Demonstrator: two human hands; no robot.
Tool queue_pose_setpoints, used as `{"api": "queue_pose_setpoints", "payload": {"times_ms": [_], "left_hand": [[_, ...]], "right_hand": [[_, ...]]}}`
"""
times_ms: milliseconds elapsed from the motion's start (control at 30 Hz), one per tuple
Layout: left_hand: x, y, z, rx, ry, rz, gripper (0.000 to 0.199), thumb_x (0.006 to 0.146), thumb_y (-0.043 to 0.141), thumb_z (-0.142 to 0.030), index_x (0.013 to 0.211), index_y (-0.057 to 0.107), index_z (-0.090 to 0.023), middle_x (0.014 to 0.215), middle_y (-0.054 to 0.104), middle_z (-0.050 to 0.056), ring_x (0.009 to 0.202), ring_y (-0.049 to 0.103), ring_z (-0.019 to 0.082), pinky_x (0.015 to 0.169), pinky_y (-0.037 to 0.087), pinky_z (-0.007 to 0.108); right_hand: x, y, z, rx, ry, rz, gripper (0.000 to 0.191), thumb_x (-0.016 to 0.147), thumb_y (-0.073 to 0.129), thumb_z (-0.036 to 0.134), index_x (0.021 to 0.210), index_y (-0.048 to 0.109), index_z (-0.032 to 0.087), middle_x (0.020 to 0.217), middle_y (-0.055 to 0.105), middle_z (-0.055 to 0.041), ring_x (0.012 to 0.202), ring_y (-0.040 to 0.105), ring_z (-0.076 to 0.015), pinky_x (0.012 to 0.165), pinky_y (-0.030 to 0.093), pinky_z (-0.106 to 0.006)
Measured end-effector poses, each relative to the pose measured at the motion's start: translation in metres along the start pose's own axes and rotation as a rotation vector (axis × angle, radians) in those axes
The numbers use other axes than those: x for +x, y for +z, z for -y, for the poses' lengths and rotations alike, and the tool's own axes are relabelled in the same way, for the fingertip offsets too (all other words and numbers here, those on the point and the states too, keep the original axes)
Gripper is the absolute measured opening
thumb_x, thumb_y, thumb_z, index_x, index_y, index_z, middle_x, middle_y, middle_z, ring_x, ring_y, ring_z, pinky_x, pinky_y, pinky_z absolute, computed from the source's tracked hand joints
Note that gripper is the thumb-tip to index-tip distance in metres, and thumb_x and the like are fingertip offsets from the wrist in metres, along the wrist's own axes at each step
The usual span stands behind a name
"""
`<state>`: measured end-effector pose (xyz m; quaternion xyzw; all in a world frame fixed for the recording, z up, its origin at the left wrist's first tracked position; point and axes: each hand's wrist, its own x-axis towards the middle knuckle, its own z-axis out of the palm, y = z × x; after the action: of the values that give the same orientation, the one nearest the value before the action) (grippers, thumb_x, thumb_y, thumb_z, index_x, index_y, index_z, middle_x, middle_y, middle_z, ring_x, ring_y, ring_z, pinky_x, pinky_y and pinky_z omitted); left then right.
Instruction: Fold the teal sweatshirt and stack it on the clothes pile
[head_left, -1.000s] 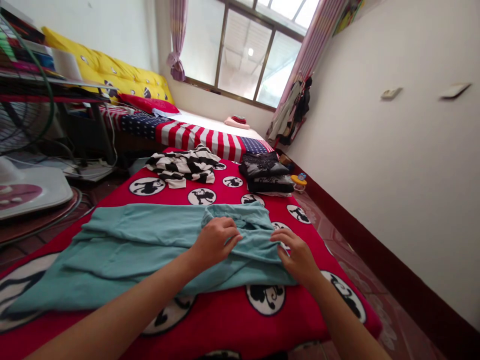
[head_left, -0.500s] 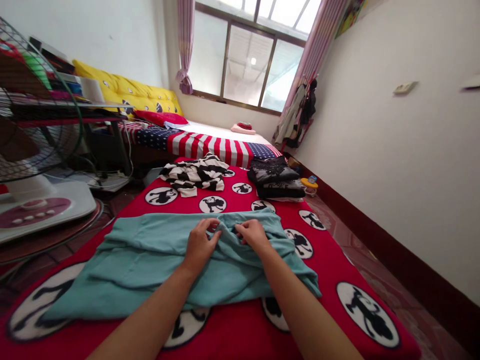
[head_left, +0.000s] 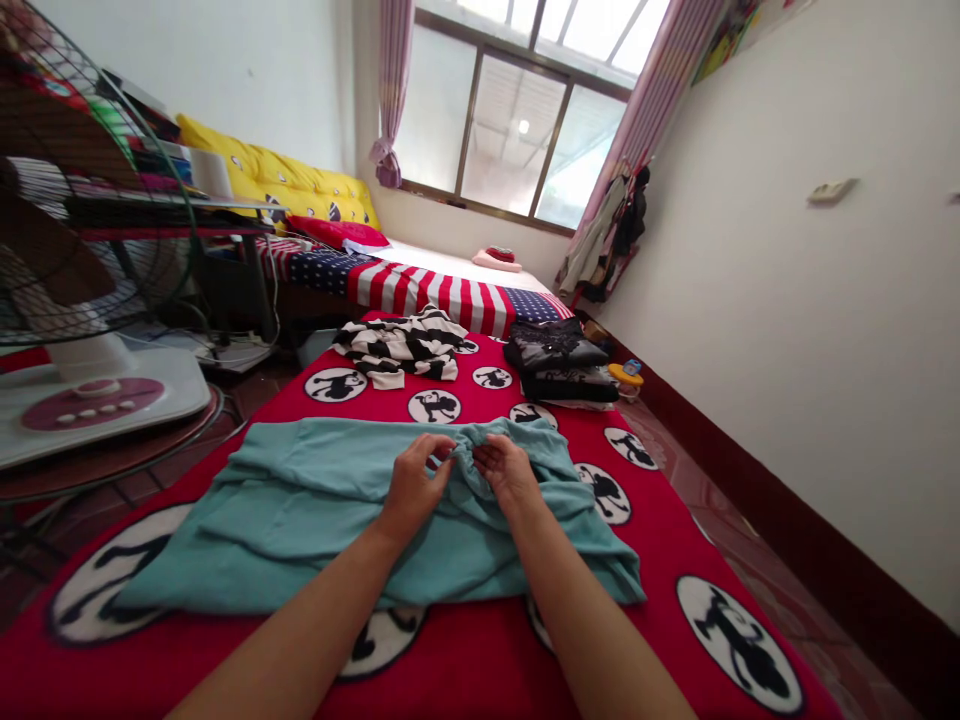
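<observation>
A teal garment (head_left: 315,520) lies spread sideways across the red blanket, creased along its length; I cannot tell its exact kind. My left hand (head_left: 420,480) pinches the fabric near the garment's far edge, thumb and forefinger close together. Just to its right, my right hand (head_left: 506,470) has its fingers curled on the same gathered, bunched part, palm partly turned to me. Between the two hands the cloth is puckered into small folds. Fingertips of both hands are partly hidden by the fabric.
Beyond the garment lie a crumpled black-and-white striped top (head_left: 405,345) and a stack of folded dark clothes (head_left: 562,365). The red blanket (head_left: 600,660) has white circles with black figures. A fan (head_left: 97,380) stands on a round stool at left; a yellow stool (head_left: 626,376) is at right.
Both hands have drawn the cloth between them into a tighter bunch, and my right hand has turned its palm more toward me. The view has shifted slightly left.
</observation>
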<state>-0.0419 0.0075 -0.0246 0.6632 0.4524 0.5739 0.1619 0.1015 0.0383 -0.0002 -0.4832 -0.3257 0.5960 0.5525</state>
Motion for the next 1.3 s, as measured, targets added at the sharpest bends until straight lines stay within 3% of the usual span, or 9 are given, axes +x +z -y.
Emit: {"api": "queue_pose_setpoints", "payload": {"times_ms": [167,333,567,667,800,1000,1167,1233,1300], "left_hand": [[0.0,-0.001,-0.003,0.069,0.029,-0.003,0.015,0.08,0.053,-0.009,0.088,0.061,-0.019,0.082,0.059,0.002,0.076,0.059,0.015,0.063,0.05,0.026],[-0.002,-0.001,-0.009,0.145,0.203,0.044,0.029,0.086,0.052,-0.014,0.113,0.06,-0.021,0.117,0.057,0.008,0.113,0.054,0.021,0.099,0.045,0.039],[-0.003,0.007,0.008,0.259,0.166,0.211,0.038,0.088,0.049,-0.014,0.125,0.057,-0.018,0.131,0.057,0.011,0.124,0.05,0.026,0.108,0.041,0.047],[-0.002,0.008,0.009,0.234,0.164,0.177,0.043,0.084,0.046,-0.007,0.124,0.059,-0.018,0.129,0.058,0.01,0.122,0.052,0.024,0.106,0.043,0.044],[-0.002,0.005,0.001,0.182,0.208,0.176,0.045,0.085,0.041,-0.005,0.124,0.059,-0.02,0.129,0.059,0.008,0.12,0.054,0.021,0.104,0.045,0.041],[-0.004,0.005,-0.006,0.261,0.251,0.229,0.027,0.09,0.051,-0.023,0.111,0.067,-0.022,0.123,0.065,0.007,0.12,0.056,0.024,0.102,0.044,0.043],[-0.007,0.011,-0.001,0.404,0.207,0.319,0.036,0.085,0.056,-0.024,0.119,0.064,-0.022,0.127,0.063,0.008,0.126,0.051,0.028,0.104,0.042,0.047],[-0.008,0.012,0.001,0.432,0.173,0.361,0.042,0.084,0.057,-0.026,0.126,0.06,-0.023,0.134,0.058,0.008,0.13,0.047,0.03,0.105,0.04,0.049],[-0.009,0.013,0.002,0.443,0.142,0.391,0.047,0.084,0.057,-0.029,0.131,0.056,-0.025,0.14,0.053,0.007,0.132,0.045,0.03,0.106,0.039,0.05]], "right_hand": [[0.003,-0.004,0.007,-0.012,-0.029,-0.065,0.015,0.07,0.057,0.035,0.076,0.049,0.023,0.06,0.06,0.0009,0.056,0.058,-0.0158,0.054,0.051,-0.029],[0.009,-0.001,0.01,-0.12,-0.123,-0.091,0.034,0.066,0.069,0.034,0.094,0.054,0.023,0.065,0.059,0.0039,0.053,0.052,-0.0118,0.044,0.039,-0.021],[0.0,-0.017,0.007,-0.426,-0.135,0.316,0.071,0.065,0.072,0.044,0.126,0.048,0.018,0.065,0.062,0.005,0.053,0.052,-0.011,0.049,0.038,-0.021],[-0.005,-0.023,0.011,-0.721,-0.287,0.274,0.059,0.068,0.069,0.039,0.12,0.057,0.012,0.058,0.057,0.005,0.052,0.051,-0.012,0.052,0.037,-0.022],[-0.016,-0.022,0.013,-1.061,-0.481,0.1,0.043,0.075,0.065,0.034,0.11,0.067,0.007,0.068,0.066,-0.0033,0.064,0.058,-0.0156,0.063,0.041,-0.025],[-0.037,-0.024,0.021,-1.353,-0.477,0.199,0.019,0.078,0.063,0.035,0.081,0.075,0.019,0.075,0.072,-0.0043,0.07,0.063,-0.0177,0.062,0.039,-0.026],[-0.034,-0.028,0.035,-1.275,-0.687,-0.03,0.022,0.084,0.056,0.029,0.097,0.073,0.022,0.098,0.072,-0.0049,0.09,0.065,-0.0196,0.081,0.046,-0.029],[-0.023,-0.032,0.03,-1.27,-0.778,-0.031,0.033,0.088,0.052,0.029,0.117,0.066,0.021,0.119,0.066,-0.0072,0.111,0.058,-0.0207,0.096,0.042,-0.032],[-0.011,-0.037,0.021,-1.361,-0.732,0.043,0.044,0.091,0.049,0.032,0.134,0.053,0.021,0.138,0.054,-0.0081,0.129,0.046,-0.0224,0.107,0.034,-0.041]]}}
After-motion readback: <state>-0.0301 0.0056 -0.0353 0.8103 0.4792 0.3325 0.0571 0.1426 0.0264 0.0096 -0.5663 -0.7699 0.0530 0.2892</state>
